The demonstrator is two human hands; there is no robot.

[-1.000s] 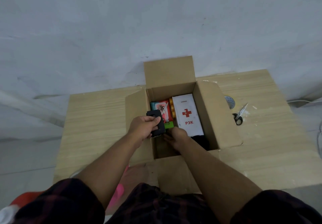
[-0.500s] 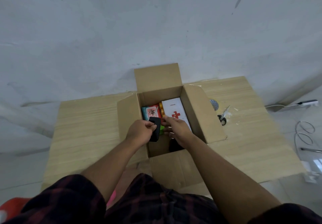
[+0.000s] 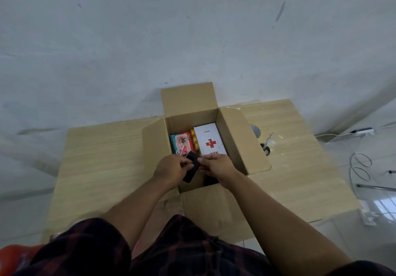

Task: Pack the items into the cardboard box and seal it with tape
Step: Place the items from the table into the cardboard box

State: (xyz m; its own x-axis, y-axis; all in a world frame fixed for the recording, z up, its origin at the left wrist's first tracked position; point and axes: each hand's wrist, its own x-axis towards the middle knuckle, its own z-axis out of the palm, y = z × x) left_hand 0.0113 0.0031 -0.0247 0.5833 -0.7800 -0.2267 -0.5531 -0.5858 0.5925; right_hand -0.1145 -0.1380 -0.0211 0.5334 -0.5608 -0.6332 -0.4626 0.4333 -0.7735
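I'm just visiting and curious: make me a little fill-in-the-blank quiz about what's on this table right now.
The white carton in the cardboard box bears a red ____.
The small object gripped by the left hand and right hand is coloured ____.
The scissors lie on the table, on the box's ____ side.
Missing: cross; black; right.

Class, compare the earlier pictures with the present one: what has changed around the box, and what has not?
The right hand rose from inside the cardboard box and took hold of the black item, which the left hand still grips, above the box's near end. The white first-aid pack, red pack and scissors on the table stayed put.
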